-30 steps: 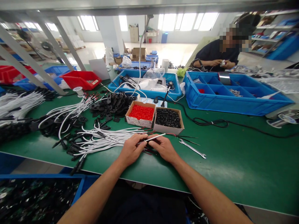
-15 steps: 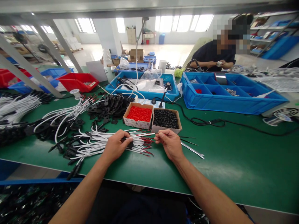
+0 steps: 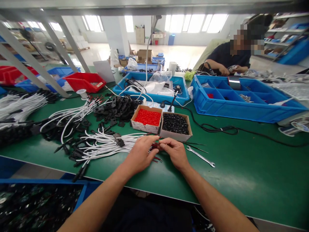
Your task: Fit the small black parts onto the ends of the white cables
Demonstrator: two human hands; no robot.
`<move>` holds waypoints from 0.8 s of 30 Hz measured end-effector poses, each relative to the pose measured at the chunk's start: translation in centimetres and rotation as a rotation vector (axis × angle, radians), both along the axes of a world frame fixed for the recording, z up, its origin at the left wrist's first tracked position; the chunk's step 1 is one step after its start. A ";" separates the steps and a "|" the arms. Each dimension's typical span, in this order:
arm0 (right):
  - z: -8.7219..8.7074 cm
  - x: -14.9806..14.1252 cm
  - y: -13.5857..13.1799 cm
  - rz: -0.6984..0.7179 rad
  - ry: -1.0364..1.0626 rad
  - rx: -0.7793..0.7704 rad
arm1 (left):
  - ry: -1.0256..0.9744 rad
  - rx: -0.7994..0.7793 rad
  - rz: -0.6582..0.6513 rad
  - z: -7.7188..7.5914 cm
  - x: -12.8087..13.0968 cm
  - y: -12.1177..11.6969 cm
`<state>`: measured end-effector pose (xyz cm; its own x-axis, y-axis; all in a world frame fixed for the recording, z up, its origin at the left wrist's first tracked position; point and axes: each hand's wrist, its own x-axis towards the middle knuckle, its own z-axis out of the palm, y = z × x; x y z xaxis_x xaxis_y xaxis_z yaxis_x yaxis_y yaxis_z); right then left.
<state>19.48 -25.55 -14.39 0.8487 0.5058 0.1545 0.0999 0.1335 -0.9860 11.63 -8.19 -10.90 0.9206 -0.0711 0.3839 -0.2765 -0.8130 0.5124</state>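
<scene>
My left hand (image 3: 141,154) and my right hand (image 3: 175,152) meet over the green table (image 3: 241,167), fingers pinched together on the red and black wire ends (image 3: 156,146) of a white cable. A bundle of white cables (image 3: 106,145) with black plugs lies just left of my left hand. Behind my hands stand a cardboard box of red beads (image 3: 147,117) and a cardboard box of black beads (image 3: 175,123). A small wrench (image 3: 200,156) lies right of my right hand.
Black plastic parts (image 3: 117,108) and more white cables (image 3: 70,114) cover the left of the table. Blue bins (image 3: 241,98) (image 3: 154,85) and a red bin (image 3: 84,80) stand at the back. A black cord (image 3: 222,129) runs right. A person works at the far right.
My left hand has left the black plug on the cable bundle and moved right to join my right hand at the wire ends. The view shifted slightly.
</scene>
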 end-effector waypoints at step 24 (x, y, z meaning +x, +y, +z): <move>-0.5 0.0 -0.1 -0.017 -0.642 -0.335 | 0.132 -0.318 0.020 -3.2 1.3 0.0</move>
<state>19.43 -25.64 -14.91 0.6507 0.6009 0.4642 0.6724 -0.1721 -0.7199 12.92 -8.17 -14.13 0.9639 0.0513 0.2612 -0.1765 -0.6114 0.7714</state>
